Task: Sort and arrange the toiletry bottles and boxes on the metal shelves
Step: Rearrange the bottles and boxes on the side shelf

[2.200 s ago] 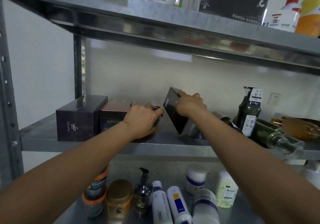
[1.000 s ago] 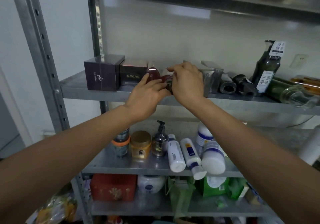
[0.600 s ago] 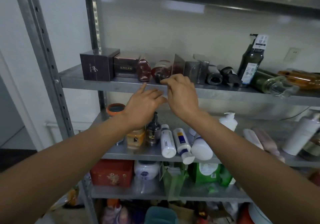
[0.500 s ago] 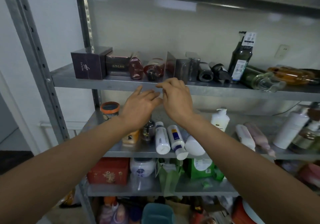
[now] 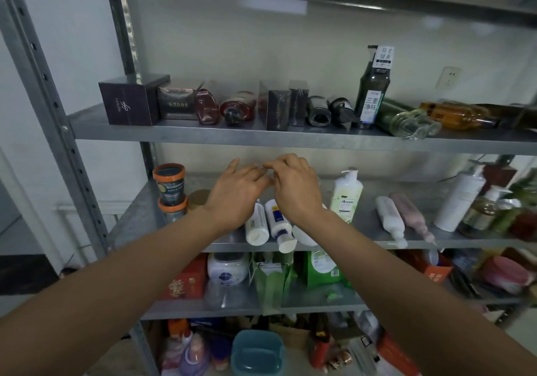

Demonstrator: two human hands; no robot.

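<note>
Hovering, hands empty
My left hand and right hand are hanging loose-fingered, gripping nothing, over white plastic bottles lying at the near edge of the grey metal shelf; a bump could roll them off.

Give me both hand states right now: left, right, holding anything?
Left hand: open, fingers relaxed, holding nothing.
Right hand: open, fingers loosely curled, holding nothing.

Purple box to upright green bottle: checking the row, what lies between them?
Head view: brown box, two lying red bottles, two dark boxes, two lying black bottles.
</note>
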